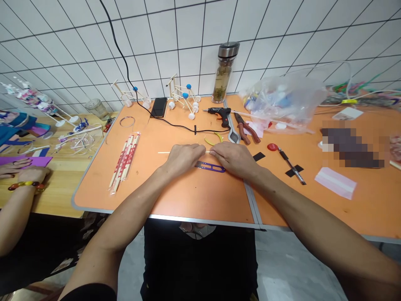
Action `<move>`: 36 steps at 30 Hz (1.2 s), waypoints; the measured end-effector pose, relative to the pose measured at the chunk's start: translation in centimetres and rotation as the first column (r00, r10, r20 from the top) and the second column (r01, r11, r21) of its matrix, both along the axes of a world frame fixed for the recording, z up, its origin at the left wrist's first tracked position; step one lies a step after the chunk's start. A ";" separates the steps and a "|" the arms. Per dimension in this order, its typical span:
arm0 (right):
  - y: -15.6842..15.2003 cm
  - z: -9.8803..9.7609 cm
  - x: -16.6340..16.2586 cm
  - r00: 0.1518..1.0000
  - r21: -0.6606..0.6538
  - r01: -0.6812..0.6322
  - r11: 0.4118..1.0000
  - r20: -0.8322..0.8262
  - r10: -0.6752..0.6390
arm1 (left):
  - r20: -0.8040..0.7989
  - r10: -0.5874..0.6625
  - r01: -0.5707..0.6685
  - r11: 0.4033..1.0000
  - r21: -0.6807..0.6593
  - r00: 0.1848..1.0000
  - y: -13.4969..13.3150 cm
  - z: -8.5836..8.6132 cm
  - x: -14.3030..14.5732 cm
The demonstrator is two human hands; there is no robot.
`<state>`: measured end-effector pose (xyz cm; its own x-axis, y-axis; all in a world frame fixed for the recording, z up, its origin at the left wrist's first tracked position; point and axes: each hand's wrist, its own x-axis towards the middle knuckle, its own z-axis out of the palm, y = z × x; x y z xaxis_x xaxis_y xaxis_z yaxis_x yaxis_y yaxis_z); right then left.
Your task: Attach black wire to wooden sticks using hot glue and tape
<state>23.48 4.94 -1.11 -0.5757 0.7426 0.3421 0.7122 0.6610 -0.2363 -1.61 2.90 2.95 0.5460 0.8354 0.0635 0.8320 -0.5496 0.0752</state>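
My left hand (184, 159) and right hand (233, 159) were closed around a thin, pale stick (163, 152), thumbs nearly meeting, just above the middle of the smooth orange table (178, 198). Its straight end poked out to the left. Purple snips (213, 167) with a looped frame lay beneath, on the near side. Farther left were slim chopsticks (125, 163) in crinkly, red-printed wrappers; on the far right, a black glue gun (223, 115) and red-handled pliers (247, 128).
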 end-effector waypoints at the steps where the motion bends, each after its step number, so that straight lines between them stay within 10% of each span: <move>1: 0.1 -0.1 0.1 1.000 0.001 0.004 1.000 -0.010 -0.004 | 0.000 0.007 -0.007 1.000 -0.005 1.000 0.0 0.0 -0.1; 9: 0.2 0.2 -0.2 0.985 0.172 0.015 0.985 -0.169 0.014 | 0.073 0.121 -0.117 0.992 -0.054 0.990 0.1 0.1 -0.3; 36: -0.2 -0.2 0.3 0.999 0.099 -0.034 0.994 -0.013 0.035 | 0.107 0.048 -0.046 0.999 -0.026 0.993 -0.2 -1.0 0.2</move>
<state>23.75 4.76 -1.33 -0.5948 0.6844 0.4216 0.6854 0.7058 -0.1789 -1.41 2.72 1.97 0.4974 0.8618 0.0999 0.8432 -0.5073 0.1777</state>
